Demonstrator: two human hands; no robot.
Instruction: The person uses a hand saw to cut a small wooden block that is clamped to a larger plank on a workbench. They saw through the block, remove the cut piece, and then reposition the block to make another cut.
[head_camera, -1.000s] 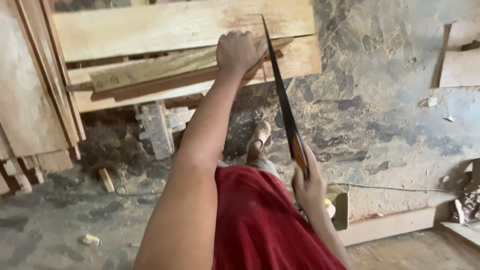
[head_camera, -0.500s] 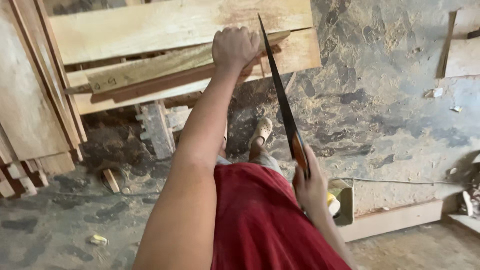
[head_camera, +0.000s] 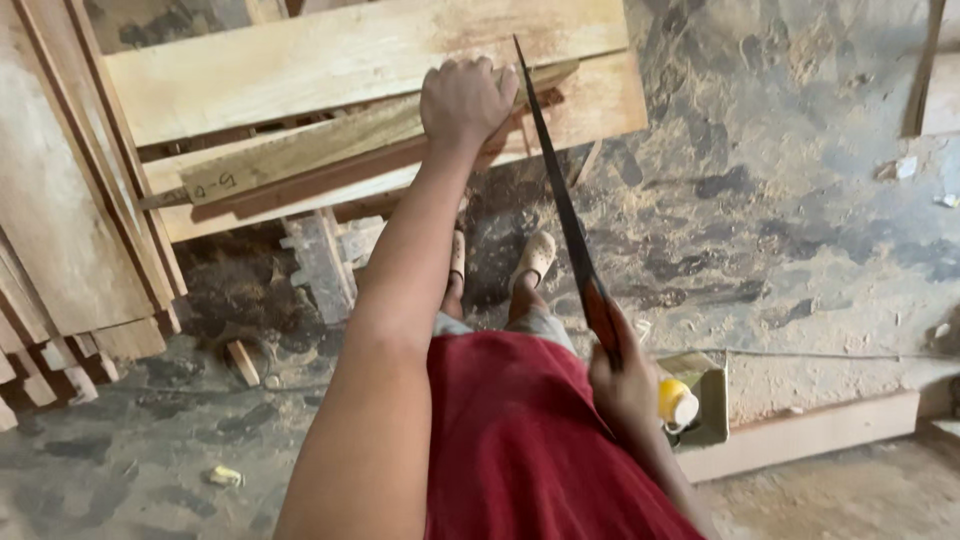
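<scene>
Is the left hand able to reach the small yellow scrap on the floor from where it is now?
Probably not as things stand: the left hand is stretched far forward, pressing on the wooden plank, while the yellow scrap lies low on the floor beside the person.

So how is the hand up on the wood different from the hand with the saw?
The left hand reaches far out on a straight arm; the right hand stays low, close to the body. The left hand lies knuckles-up, pressing on the planks; the right hand is wrapped round the saw at its handle end. The left hand shows whole, while the right hand is partly hidden behind the red shirt. Both are bare.
</scene>
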